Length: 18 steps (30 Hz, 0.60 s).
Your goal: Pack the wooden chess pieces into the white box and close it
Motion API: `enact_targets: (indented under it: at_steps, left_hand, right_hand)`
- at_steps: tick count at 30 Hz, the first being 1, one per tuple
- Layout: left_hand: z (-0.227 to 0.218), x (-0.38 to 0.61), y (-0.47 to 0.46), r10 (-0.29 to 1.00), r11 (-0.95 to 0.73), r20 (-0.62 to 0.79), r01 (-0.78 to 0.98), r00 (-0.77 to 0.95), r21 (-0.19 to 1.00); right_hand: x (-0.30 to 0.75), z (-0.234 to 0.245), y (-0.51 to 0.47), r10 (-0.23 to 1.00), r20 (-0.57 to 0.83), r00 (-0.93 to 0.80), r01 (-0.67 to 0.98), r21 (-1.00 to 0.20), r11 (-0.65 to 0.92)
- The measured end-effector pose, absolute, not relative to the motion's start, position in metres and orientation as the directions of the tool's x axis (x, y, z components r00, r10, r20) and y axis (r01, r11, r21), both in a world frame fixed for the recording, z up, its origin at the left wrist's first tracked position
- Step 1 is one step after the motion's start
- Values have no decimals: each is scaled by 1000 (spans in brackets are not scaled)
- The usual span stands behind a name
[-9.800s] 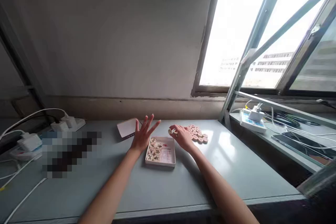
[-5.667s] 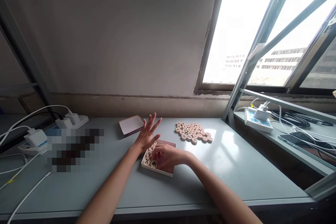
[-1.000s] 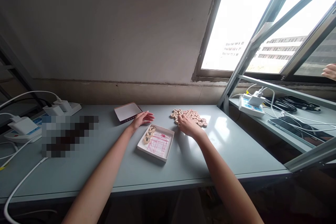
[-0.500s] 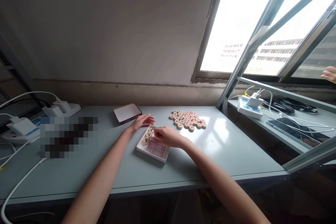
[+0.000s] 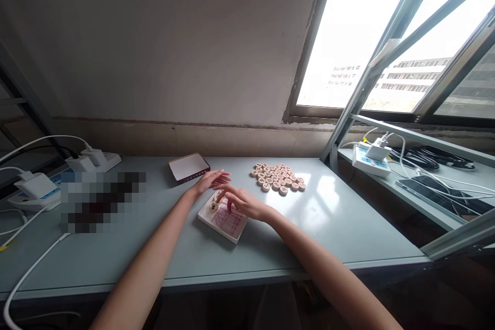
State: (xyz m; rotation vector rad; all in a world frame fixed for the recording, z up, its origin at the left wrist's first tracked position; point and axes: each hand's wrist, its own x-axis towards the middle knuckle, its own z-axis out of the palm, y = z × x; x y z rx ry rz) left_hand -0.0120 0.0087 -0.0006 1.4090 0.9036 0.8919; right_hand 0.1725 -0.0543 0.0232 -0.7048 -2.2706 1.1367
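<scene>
A shallow white box (image 5: 228, 227) with red lines on its floor lies on the grey table (image 5: 309, 232). A few round wooden game pieces (image 5: 214, 206) sit in its far left corner. My right hand (image 5: 242, 202) hovers over the box, its stretched fingers reaching left onto those pieces. Flat on the table at the box's far edge rests my left hand (image 5: 211, 180), with its fingers out. A pile of several more wooden pieces (image 5: 276, 178) lies beyond the box to the right. The box lid (image 5: 189, 167) lies behind my left hand.
Power strips (image 5: 95, 160), a white charger (image 5: 33, 185) and white cables lie at the table's left. A metal post (image 5: 348, 129) stands at the right rear corner. Beyond it a lower shelf holds another power strip (image 5: 371, 160), cables and a phone (image 5: 429, 191).
My right hand went from the pile back to the box and now reaches farther left over the pieces in it. The left hand has stayed put. The box has turned slightly.
</scene>
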Motion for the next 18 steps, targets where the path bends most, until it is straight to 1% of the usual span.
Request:
enact_targets:
  at_steps: [2, 4, 6, 9, 13, 15, 18]
  left_hand:
    - [2, -12, 7, 919, -16, 0, 37, 395, 999]
    - [6, -11, 3, 923, -30, 10, 46, 385, 998]
    - [9, -10, 0, 924, -48, 27, 46, 382, 998]
    - [11, -10, -2, 930, -53, 21, 78, 366, 996]
    - [9, -10, -1, 934, -53, 9, 114, 356, 992]
    - [9, -9, -1, 926, -38, 2, 89, 377, 995]
    - [11, -8, -1, 917, -15, -7, 51, 398, 999]
  right_hand:
    - [174, 27, -54, 636, 169, -753, 89, -931, 353]
    - [176, 30, -54, 639, 150, -754, 17, -969, 248]
    - [178, 32, -54, 642, 153, -752, -25, -979, 205]
    - [178, 32, -54, 643, 162, -748, -62, -983, 175]
    - [176, 31, -54, 654, 183, -734, -85, -980, 179]
    - [176, 31, -53, 674, 168, -719, -42, -979, 199]
    - [177, 28, -49, 710, 109, -696, 82, -970, 230]
